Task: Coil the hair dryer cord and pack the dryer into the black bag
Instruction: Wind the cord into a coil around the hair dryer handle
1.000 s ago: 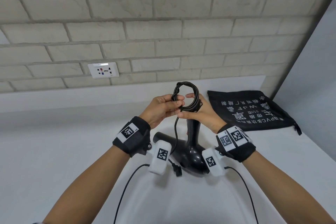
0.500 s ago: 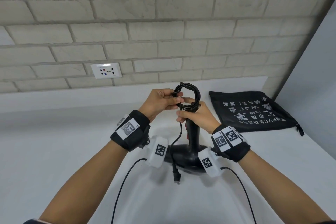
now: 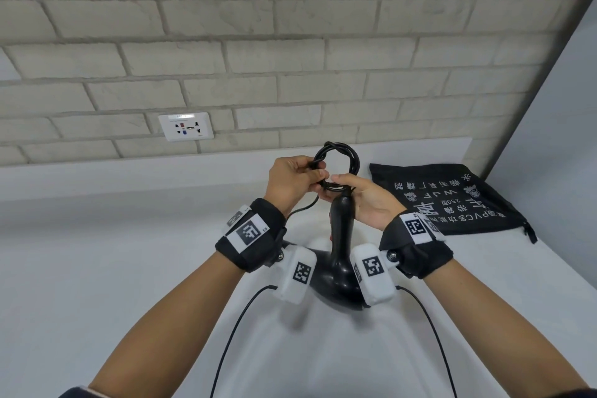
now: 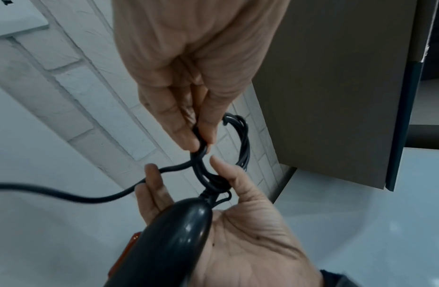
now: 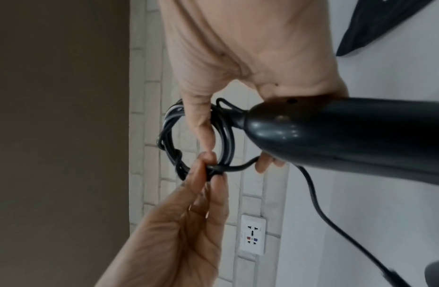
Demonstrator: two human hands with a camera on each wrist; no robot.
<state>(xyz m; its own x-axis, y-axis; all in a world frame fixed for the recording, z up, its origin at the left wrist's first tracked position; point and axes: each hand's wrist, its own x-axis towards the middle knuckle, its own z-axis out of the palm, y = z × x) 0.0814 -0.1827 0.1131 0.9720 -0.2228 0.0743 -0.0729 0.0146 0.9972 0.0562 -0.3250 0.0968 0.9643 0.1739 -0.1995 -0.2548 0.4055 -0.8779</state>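
Now the left hand (image 3: pixel 292 182) pinches the coiled cord (image 3: pixel 339 168) and the right hand (image 3: pixel 365 200) holds the hair dryer (image 3: pixel 342 245) handle above the worktop (image 3: pixel 97 268); coiling seems nearly finished. Next, the loose tail needs wrapping, then the black bag (image 3: pixel 452 200), lying right.

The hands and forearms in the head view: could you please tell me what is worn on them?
Each bare forearm has a black fabric wristband with white square-code labels, plus a white padded camera pod bearing another code. A thin black cable trails from each pod.
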